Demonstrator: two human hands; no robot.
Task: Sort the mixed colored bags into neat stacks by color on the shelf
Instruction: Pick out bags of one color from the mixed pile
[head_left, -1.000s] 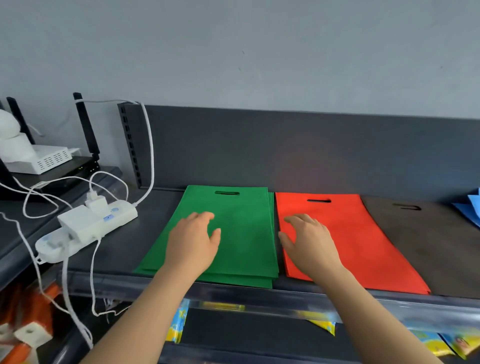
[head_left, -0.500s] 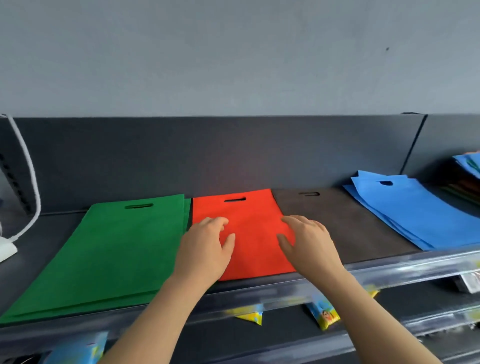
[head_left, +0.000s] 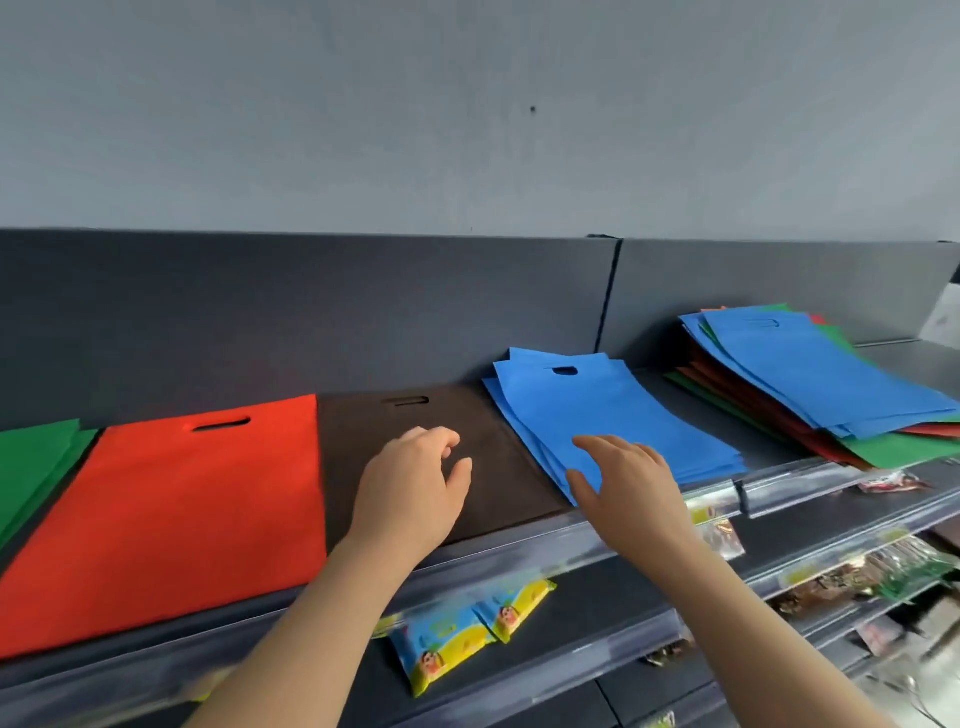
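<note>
The left hand (head_left: 410, 493) hangs over the brown bag (head_left: 498, 467) and the right hand (head_left: 628, 483) over the blue stack (head_left: 613, 415). Both are loose, apart, and hold nothing. The mixed pile (head_left: 810, 374) sits far right on the shelf (head_left: 519, 551). I think it is best to take 1 top bag and lay it flat on its color, edges lined up.

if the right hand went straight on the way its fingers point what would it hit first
Probably the blue stack: the right hand hangs over its near left corner, fingers aimed forward and slightly left. Depth is unclear; if it clears the bags, the back panel comes next.
</note>
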